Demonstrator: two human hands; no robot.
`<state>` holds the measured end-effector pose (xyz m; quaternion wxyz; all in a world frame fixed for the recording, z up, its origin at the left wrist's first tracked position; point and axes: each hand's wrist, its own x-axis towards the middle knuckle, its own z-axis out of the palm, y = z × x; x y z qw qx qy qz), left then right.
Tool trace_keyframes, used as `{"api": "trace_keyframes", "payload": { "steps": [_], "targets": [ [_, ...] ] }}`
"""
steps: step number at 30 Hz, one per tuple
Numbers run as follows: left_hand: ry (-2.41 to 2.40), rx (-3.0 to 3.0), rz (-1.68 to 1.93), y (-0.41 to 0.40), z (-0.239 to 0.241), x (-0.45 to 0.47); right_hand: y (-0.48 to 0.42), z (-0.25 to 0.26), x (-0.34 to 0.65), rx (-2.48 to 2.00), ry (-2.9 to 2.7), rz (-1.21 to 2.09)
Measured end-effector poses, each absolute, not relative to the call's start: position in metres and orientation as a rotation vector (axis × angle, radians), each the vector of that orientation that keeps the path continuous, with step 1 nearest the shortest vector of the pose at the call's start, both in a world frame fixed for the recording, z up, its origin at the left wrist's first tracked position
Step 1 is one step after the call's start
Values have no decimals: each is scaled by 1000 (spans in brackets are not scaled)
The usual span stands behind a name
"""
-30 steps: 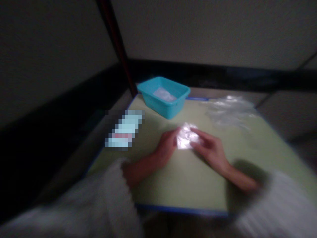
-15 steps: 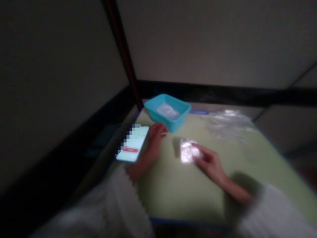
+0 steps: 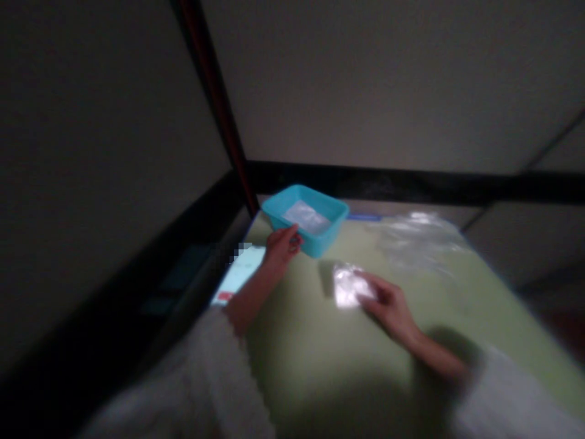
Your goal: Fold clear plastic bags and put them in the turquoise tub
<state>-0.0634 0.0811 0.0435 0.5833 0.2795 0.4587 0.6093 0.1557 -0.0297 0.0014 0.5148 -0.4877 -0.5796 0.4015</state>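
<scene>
My right hand (image 3: 388, 305) pinches the right edge of a small shiny clear plastic bag (image 3: 346, 288) between thumb and fingers, low over the table. My left hand (image 3: 284, 242) is at the near left side of a turquoise plastic basket (image 3: 319, 246), its fingers curled in. Blur hides whether it touches the basket's rim and what, if anything, is between its fingers. Inside the basket lies a flat, whitish clear packet (image 3: 307, 214).
A lit phone (image 3: 240, 271) lies at the table's left edge, partly behind my left forearm. Crumpled clear plastic bags (image 3: 420, 235) spread over the far right of the pale green table (image 3: 315, 360). Behind the basket is a blue strip (image 3: 364, 217). Walls rise behind and left.
My left hand has moved up and inward from beside the phone towards the basket's rim, its forearm now covering part of the phone. My right hand keeps the small bag nearly in place.
</scene>
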Motion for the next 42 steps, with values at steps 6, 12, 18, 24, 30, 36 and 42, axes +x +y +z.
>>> {"api": "trace_keyframes", "payload": {
  "steps": [6, 12, 18, 24, 30, 36, 42],
  "targets": [
    [1028, 622, 1446, 83, 47, -65, -23, 34, 167, -1158, -1419, 886],
    [1006, 653, 1415, 77, 53, -66, -5, 68, 193, -1118, -1388, 754],
    [944, 761, 1316, 50, 63, -59, 2, 94, 202, -1079, -1420, 650],
    [855, 925, 1192, 20, 61, -58, 3, 116, 194, -1134, -1494, 502],
    [776, 1059, 1113, 7, 54, -55, -4, 129, 183, -1198, -1635, 459],
    [786, 1049, 1061, 2, 51, -52, -6, 128, 180, -1286, -1752, 477],
    [813, 1015, 1010, -2, 56, -49, 1, 125, 179, -1223, -1788, 485]
  ]
}}
